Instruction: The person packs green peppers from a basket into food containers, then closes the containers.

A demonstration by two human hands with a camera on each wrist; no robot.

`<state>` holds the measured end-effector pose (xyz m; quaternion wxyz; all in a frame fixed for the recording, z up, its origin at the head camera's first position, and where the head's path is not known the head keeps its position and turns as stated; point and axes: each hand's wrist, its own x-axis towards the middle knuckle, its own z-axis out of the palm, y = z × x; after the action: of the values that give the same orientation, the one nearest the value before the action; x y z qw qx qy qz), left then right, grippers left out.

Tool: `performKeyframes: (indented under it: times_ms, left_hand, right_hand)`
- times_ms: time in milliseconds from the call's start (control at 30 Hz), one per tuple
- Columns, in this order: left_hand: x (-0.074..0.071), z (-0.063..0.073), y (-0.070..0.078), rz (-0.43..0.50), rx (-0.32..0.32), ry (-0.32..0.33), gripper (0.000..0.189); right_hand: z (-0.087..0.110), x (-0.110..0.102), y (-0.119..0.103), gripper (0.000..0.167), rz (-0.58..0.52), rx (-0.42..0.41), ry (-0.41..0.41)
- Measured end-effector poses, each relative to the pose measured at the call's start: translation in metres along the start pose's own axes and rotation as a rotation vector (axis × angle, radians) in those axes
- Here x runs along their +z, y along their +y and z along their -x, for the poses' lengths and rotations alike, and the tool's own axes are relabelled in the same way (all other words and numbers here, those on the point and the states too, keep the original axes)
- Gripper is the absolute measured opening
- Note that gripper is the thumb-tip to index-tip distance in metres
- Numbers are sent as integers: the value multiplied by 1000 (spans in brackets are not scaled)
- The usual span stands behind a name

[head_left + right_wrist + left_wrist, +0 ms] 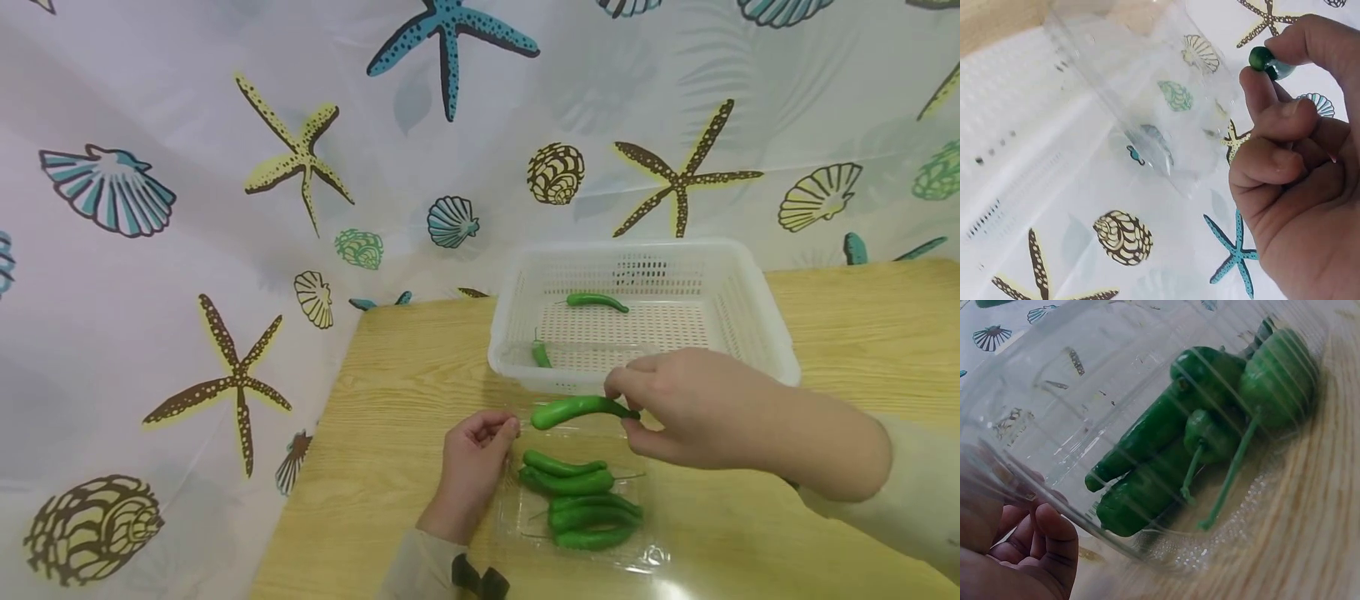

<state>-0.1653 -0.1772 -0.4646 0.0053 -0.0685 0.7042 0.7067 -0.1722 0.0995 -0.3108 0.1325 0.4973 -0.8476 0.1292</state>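
My right hand (693, 408) pinches a green chili pepper (573, 410) by one end, above the far part of a clear plastic clamshell box (517, 529). In the right wrist view, only the end of that pepper (1260, 58) shows between thumb and forefinger. With thumb and curled fingers, my left hand (476, 467) grips the box's left edge; the left wrist view shows this hand (1029, 550) at the clear wall. Inside the box lie several green peppers (592, 540), side by side. The box's clear lid (1147, 94) stands raised toward the basket.
Behind the box, a white perforated plastic basket (761, 308) holds two green peppers, one near its back (597, 302) and another pepper (541, 354) near its front left. Both containers sit on a wood-grain table (405, 367). A cloth (487, 167) with shells and starfish hangs behind.
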Motion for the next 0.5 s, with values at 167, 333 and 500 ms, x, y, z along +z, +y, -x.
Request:
performKeyframes:
  times_ms: [167, 333, 500]
  left_hand:
    - [0, -1, -3, 21, 3, -7, 16]
    - [0, -2, -4, 24, 2, -4, 16]
    - [-1, -1, -4, 17, 11, -9, 16]
  right_hand:
    - [14, 34, -10, 20, -98, 51, -100]
    - [24, 60, -19, 20, -124, 100, -196]
    - [29, 74, -23, 21, -67, 118, -223]
